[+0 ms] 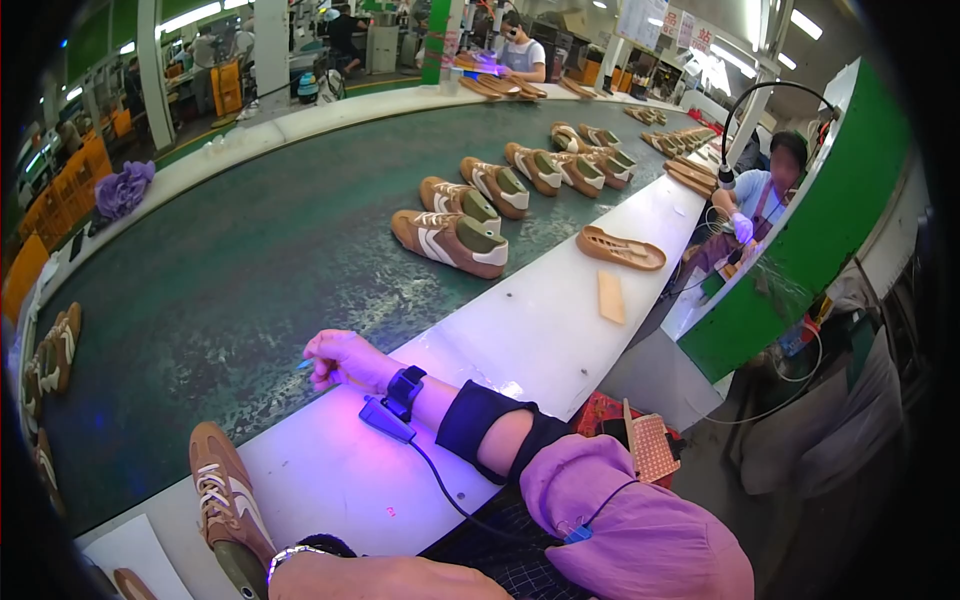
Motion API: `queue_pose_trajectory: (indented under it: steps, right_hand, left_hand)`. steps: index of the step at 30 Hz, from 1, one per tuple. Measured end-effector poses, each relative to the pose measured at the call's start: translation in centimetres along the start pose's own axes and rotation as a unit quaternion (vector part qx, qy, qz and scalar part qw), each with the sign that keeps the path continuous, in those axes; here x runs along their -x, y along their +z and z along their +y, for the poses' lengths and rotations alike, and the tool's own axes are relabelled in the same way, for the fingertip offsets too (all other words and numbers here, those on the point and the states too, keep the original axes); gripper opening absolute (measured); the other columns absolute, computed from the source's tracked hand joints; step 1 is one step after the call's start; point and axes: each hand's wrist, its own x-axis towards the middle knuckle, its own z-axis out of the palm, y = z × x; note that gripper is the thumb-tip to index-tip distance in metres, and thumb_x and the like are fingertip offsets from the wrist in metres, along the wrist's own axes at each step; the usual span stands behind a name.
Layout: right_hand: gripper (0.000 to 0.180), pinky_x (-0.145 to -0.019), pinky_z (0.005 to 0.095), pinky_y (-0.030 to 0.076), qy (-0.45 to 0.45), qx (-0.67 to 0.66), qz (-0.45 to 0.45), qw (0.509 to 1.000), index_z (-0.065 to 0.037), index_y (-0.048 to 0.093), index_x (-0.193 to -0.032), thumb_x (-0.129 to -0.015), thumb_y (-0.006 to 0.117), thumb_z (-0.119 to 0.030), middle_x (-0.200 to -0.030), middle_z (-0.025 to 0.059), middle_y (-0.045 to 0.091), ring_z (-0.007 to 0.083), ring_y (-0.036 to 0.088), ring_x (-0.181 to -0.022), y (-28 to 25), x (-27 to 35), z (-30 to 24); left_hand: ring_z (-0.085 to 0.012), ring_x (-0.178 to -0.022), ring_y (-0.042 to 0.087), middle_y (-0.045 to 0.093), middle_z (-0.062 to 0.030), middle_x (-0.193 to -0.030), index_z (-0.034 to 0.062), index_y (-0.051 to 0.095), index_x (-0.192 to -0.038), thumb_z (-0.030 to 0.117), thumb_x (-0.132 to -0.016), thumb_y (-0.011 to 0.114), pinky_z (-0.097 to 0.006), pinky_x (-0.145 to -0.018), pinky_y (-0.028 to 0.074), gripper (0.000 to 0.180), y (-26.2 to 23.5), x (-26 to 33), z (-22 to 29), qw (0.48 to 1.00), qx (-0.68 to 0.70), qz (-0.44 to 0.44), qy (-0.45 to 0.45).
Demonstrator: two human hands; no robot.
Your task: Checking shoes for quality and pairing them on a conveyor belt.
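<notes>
My right hand (345, 360) is over the edge of the green belt (270, 290), fingers pinched on a thin pen-like thing (305, 365) with a bluish tip. A black strap with a small cabled box (387, 418) sits on that wrist. At the lower edge my left arm reaches in, a metal bracelet round its wrist; little of my left hand (290, 585) shows and its fingers are hidden. Beside it a brown sneaker (222, 485) with white laces and stripes lies toe away on the white ledge (330, 460), a green shoe last (240, 570) inside.
Several brown sneakers (450, 243) on lasts line the belt; more (55, 355) stand far left. A tan outsole (620, 248) and a flat tan strip (610, 297) lie on the ledge. Right, a co-worker (765, 200) sits behind a green panel (800, 220). Another person (522, 55) works far off.
</notes>
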Motion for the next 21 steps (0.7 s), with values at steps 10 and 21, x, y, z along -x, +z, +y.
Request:
queue_pose_trajectory:
  steps: [10, 21]
  right_hand:
    - [0.015, -0.063, 0.0327, 0.053, 0.003, 0.003, 0.003, 1.000, -0.007, 0.055, -0.092, -0.090, 0.054, -0.021, -0.071, 0.0033, 0.057, 0.0166, 0.059, -0.066, -0.2, 0.4, -0.4]
    - [0.014, -0.069, 0.0330, 0.052, 0.012, 0.014, -0.005, 1.000, -0.007, 0.055, -0.095, -0.091, 0.053, -0.021, -0.071, 0.0020, 0.056, 0.0158, 0.059, -0.070, -0.8, 0.7, -1.1]
  left_hand:
    - [-0.0351, -0.080, 0.061, 0.061, -0.0236, -0.095, -0.0128, 0.061, -0.097, 0.028, -0.092, 0.045, -0.041, -0.069, 0.050, 0.044, 0.3, 0.0, -0.2, 1.000, -0.014, -0.005, 0.011]
    - [-0.0358, -0.080, 0.061, 0.060, -0.0243, -0.096, -0.0139, 0.060, -0.098, 0.026, -0.091, 0.046, -0.042, -0.070, 0.050, 0.043, 0.1, -0.8, -0.3, 1.000, 0.001, -0.016, -0.009]
